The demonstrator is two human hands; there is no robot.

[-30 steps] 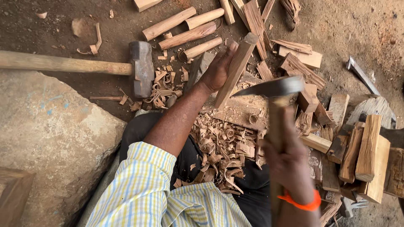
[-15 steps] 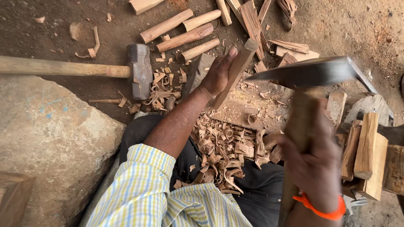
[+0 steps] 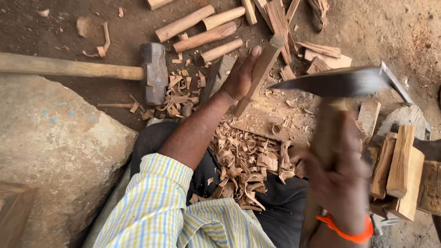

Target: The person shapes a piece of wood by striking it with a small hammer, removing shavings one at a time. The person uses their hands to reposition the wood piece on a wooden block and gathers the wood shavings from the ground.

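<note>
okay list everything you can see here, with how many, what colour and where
wooden stick: one, light brown, tilted on the chopping block, held at centre
axe: one, dark metal blade, wooden handle, raised at right, blurred
sledgehammer: one, grey head, long pale handle, lying upper left
round billets: about four, tan, on the ground at top
split wood pieces: several, pale, stacked at right
wood shavings: many, brown, on the lap and ground
stone slab: one, grey, left
left hand: grips the stick
right hand: orange wristband, grips the axe handle
</note>
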